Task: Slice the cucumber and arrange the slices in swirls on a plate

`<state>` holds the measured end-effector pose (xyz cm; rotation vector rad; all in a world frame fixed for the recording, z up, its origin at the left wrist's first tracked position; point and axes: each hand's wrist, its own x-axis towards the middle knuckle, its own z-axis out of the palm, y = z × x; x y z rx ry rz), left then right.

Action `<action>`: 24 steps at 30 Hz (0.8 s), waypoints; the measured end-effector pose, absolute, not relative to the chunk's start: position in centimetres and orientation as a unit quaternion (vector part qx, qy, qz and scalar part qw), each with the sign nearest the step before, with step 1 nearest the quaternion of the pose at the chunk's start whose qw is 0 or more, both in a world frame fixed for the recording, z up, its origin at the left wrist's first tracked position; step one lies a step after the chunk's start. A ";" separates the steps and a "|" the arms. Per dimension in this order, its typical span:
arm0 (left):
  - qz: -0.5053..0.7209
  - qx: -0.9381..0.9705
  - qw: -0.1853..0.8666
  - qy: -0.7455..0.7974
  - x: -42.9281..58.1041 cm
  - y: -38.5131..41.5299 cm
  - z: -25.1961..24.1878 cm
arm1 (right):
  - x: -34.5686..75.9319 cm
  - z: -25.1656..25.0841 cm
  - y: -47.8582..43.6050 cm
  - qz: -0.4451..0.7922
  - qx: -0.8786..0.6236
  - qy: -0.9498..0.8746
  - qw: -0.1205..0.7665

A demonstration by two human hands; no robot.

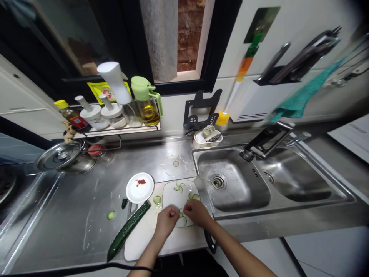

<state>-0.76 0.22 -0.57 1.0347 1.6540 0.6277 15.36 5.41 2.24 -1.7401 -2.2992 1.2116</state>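
Over the near part of a white square plate (172,191), my left hand (167,222) and my right hand (198,214) face each other with fingertips pinched. What either pinch holds, if anything, is too small to make out. Thin cucumber slices (179,187) lie on the plate in curved groups, one of them right by my fingertips. Under the plate is a white cutting board (141,242). A cut cucumber (127,232) rests across its left edge, and a round cucumber piece (157,200) lies beside the plate. The knife (210,241) points away from me, right of the plate.
A small white plate (140,196) with red bits stands at the board's far left corner. To the right is a double sink (233,181) with a faucet (265,142). A lidded pot (66,156) and a shelf of seasoning jars (115,115) are at the back left.
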 end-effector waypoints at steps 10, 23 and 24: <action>0.167 0.523 0.434 0.714 0.2 -0.2 0.3 | 14.9 2.3 5.1 0.291 -0.527 -0.793 -0.090; 0.100 0.529 0.427 0.726 0.5 0.0 0.4 | 14.7 1.8 4.9 0.271 -0.508 -0.811 -0.101; 0.096 0.532 0.425 0.726 0.6 0.0 0.4 | 14.7 1.8 4.8 0.269 -0.508 -0.812 -0.100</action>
